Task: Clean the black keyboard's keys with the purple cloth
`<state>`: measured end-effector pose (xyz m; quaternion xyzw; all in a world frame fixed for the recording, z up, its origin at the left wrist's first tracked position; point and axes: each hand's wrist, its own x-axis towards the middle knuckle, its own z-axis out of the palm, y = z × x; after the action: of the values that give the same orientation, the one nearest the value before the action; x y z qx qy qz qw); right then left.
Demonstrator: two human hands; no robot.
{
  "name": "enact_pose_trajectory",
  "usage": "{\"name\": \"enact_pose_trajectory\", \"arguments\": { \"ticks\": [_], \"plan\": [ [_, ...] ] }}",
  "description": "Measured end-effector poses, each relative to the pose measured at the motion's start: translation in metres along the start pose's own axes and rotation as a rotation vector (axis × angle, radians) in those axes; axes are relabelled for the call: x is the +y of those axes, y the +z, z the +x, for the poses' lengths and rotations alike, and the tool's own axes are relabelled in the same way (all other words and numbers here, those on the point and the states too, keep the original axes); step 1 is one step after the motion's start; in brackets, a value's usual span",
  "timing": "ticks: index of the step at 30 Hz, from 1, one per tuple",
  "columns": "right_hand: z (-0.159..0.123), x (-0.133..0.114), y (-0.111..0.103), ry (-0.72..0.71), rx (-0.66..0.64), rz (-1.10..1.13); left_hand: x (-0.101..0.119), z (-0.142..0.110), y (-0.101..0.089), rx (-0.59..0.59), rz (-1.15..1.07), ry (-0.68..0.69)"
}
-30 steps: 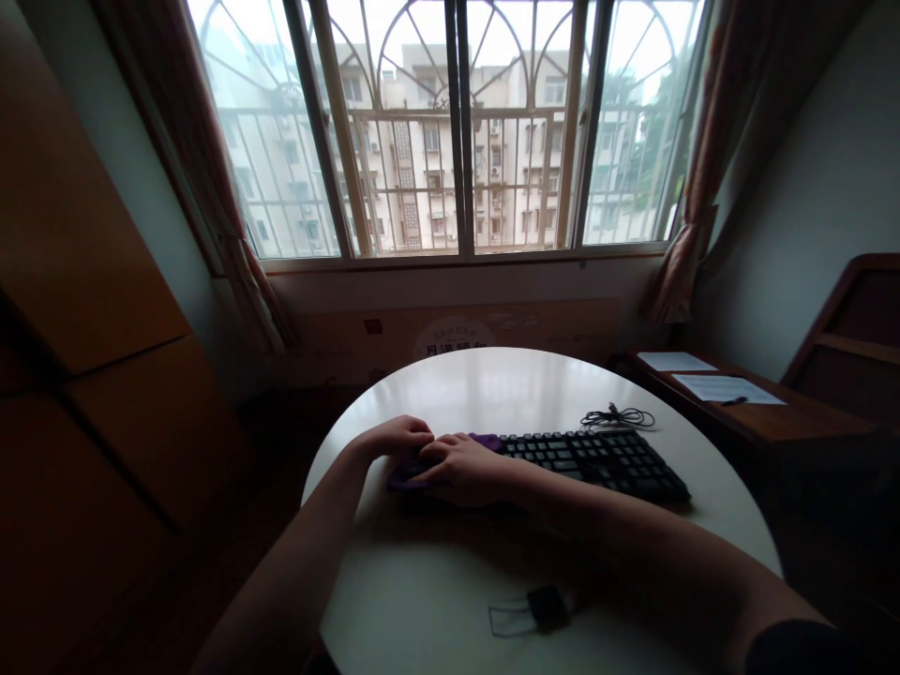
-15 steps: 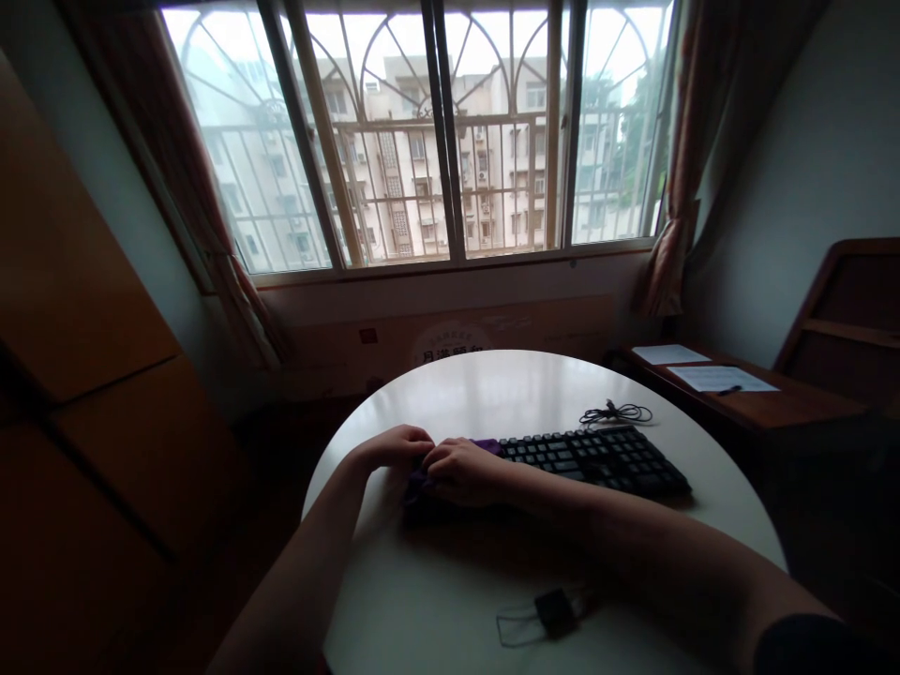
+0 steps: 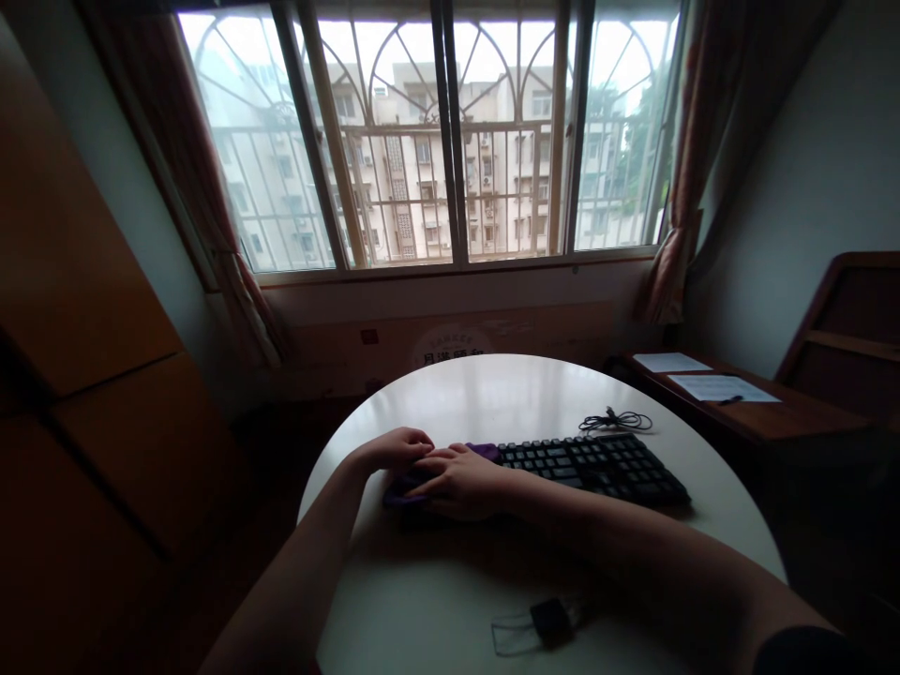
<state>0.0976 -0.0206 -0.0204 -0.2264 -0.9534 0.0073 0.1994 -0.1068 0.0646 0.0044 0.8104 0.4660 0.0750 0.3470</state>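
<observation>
A black keyboard (image 3: 597, 466) lies across a round white table, its left end covered by my hands and a purple cloth (image 3: 404, 494). My right hand (image 3: 464, 476) presses on the cloth, its fingers reaching left over it and holding it against the keyboard. More of the purple cloth shows beyond my right wrist. At the keyboard's far left end my left hand (image 3: 399, 450) is closed, fingers curled downward over the edge; their exact contact is hidden. The two hands nearly touch.
Beyond the keyboard lies a coiled black cable (image 3: 615, 421). A small black tool with wire loops (image 3: 549, 621) rests near the front of the white table (image 3: 414, 600). Papers (image 3: 724, 387) and a pen lie on a brown wooden surface at right. Orange-brown cabinets (image 3: 119, 450) stand left.
My right hand's fingers have stretched out to the left, and the purple cloth now spreads further left over the keyboard's end. My left hand has barely moved.
</observation>
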Motion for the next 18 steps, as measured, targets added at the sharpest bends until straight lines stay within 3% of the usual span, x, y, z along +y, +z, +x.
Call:
{"name": "enact_pose_trajectory", "arguments": {
  "ticks": [9,18],
  "plan": [
    [0.002,0.009,0.006,-0.029,0.137,0.081,0.002,-0.002,-0.003,-0.015,-0.004,0.034],
    [0.001,0.01,0.008,-0.029,0.112,0.031,-0.005,0.002,-0.004,-0.033,-0.029,0.035]
  ]
}}
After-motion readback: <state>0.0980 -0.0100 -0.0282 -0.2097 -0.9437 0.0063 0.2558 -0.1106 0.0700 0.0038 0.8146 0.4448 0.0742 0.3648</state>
